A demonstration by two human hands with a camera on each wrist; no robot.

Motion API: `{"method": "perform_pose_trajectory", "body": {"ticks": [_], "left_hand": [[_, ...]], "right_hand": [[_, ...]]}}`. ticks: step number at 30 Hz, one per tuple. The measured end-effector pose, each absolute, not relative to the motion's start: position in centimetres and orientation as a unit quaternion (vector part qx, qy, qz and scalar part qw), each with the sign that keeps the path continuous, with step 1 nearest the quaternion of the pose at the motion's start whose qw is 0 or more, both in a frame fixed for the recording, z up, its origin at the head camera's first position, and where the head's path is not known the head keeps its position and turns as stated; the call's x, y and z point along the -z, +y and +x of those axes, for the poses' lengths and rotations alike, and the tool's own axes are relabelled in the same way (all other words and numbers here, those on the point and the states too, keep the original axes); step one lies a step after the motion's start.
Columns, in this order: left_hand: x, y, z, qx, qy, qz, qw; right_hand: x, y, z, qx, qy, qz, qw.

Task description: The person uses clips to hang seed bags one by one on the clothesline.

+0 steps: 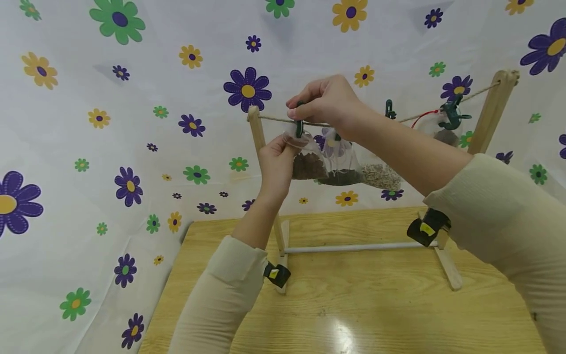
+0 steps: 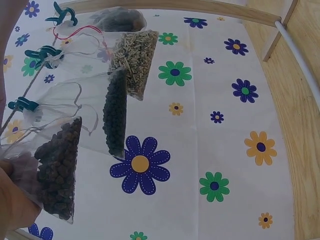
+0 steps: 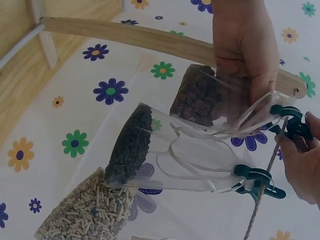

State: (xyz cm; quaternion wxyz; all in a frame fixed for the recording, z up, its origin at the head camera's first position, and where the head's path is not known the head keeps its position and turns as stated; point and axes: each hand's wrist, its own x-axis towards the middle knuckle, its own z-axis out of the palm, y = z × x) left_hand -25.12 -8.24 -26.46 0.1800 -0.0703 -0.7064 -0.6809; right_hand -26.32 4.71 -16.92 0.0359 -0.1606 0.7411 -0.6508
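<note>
My left hand [image 1: 276,160] holds the gathered neck of a clear drawstring bag [image 1: 309,166] of dark brown chunks, at the rope's left end. Just above it, my right hand [image 1: 329,101] pinches a dark green clip [image 3: 295,120] between thumb and fingers. The clip sits over the rope [image 3: 260,205] and the bag's neck; how firmly it bites cannot be seen. Beside it hangs a bag of dark pellets [image 3: 130,145] from another green clip [image 3: 255,177]. Farther along is a bag of pale short sticks [image 2: 134,62].
A grey-filled bag [image 2: 117,20] with a red cord hangs nearest the right post [image 1: 488,113]. The rope runs from there to the left wooden post [image 1: 256,130]. A white bar [image 1: 353,247] joins the stand's feet on the wooden table [image 1: 353,300]. Flower-printed cloth hangs behind.
</note>
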Motion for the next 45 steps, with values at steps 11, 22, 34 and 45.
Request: {"method": "perform_pose_trajectory", "body": {"ticks": [11, 22, 34, 45], "left_hand": [[26.3, -7.7, -25.3, 0.657, -0.728, -0.051, 0.19], [28.8, -8.4, -24.4, 0.61, -0.771, -0.08, 0.163], [32.6, -10.0, -21.0, 0.51, -0.694, -0.277, 0.427], [34.0, -11.7, -17.3, 0.541, -0.679, -0.367, 0.335]], "right_hand": [[17.6, 5.0, -26.7, 0.624, 0.761, -0.166, 0.053], [18.4, 5.7, -26.2, 0.522, 0.824, -0.219, 0.038], [20.7, 7.1, -21.3, 0.407, 0.864, -0.262, -0.138], [26.4, 10.2, -17.4, 0.373, 0.836, -0.326, -0.235]]}}
